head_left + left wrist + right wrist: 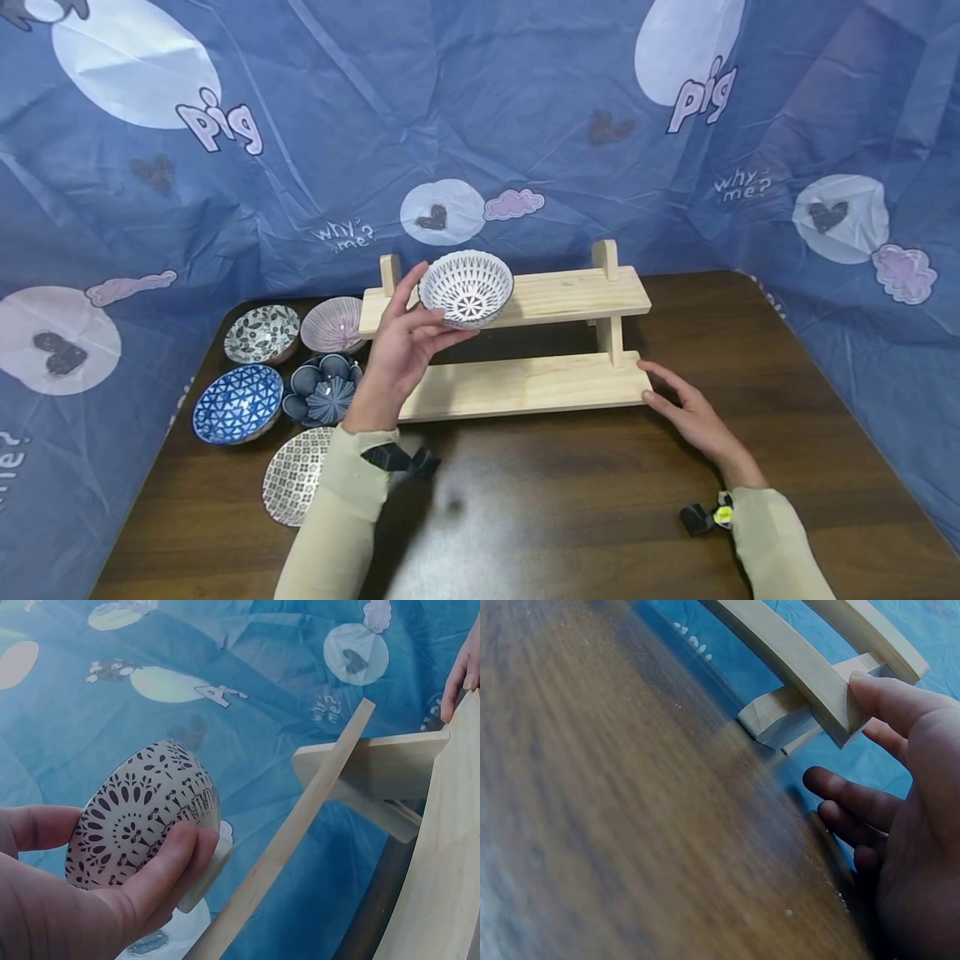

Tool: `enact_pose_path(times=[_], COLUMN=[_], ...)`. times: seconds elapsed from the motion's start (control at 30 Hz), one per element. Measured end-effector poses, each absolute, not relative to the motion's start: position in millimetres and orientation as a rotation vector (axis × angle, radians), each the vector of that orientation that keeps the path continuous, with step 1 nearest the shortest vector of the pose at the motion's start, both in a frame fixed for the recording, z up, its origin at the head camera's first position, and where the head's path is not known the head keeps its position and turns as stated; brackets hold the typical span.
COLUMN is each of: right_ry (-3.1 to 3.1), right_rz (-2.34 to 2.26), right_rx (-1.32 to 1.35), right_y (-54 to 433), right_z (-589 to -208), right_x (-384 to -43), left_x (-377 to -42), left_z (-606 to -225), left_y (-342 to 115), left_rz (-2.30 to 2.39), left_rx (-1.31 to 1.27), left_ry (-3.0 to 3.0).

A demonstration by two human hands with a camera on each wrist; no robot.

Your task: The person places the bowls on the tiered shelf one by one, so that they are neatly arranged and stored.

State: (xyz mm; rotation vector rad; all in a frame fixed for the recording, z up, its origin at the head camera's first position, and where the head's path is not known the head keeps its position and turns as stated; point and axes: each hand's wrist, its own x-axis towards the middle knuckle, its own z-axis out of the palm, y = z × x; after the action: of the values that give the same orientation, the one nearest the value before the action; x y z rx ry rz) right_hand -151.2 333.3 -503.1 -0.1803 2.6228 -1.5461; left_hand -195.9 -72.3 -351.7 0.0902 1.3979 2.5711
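Observation:
A small white bowl with a dark petal pattern (467,287) is held up in my left hand (401,350), in front of the upper board. My left thumb and fingers grip its sides; the left wrist view shows its patterned outer wall (124,817), tilted. Behind it stands a two-tier wooden shelf (525,383) of pale boards. My right hand (693,417) holds the right end of the lower board between thumb and index finger. In the right wrist view the thumb (892,697) lies against the board end, with the other fingers loosely bent below.
Left of the shelf are a leaf-patterned bowl (262,333), a pink striped bowl (333,323), a blue triangle-patterned bowl (238,404), dark blue flower-shaped dishes (330,400) and a grey-patterned bowl (294,475), partly behind my left sleeve. A blue printed cloth (480,108) hangs behind the brown table (570,500).

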Motion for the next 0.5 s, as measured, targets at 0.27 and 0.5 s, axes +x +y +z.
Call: enact_pose_path(times=[0.27, 0.5], right_ry=[2.612, 2.606], right_rz=[-1.557, -1.555], right_rx=[-0.178, -0.175], right_y=[334.9, 333.6], right_z=[-503.2, -501.6], right_x=[-150.3, -150.8], left_x=[-199.3, -200.6], left_z=[-351.8, -349.9], left_y=[-59.7, -49.7], left_rz=[2.585, 2.598], left_rx=[0.084, 0.092], left_ry=[1.380, 1.344])
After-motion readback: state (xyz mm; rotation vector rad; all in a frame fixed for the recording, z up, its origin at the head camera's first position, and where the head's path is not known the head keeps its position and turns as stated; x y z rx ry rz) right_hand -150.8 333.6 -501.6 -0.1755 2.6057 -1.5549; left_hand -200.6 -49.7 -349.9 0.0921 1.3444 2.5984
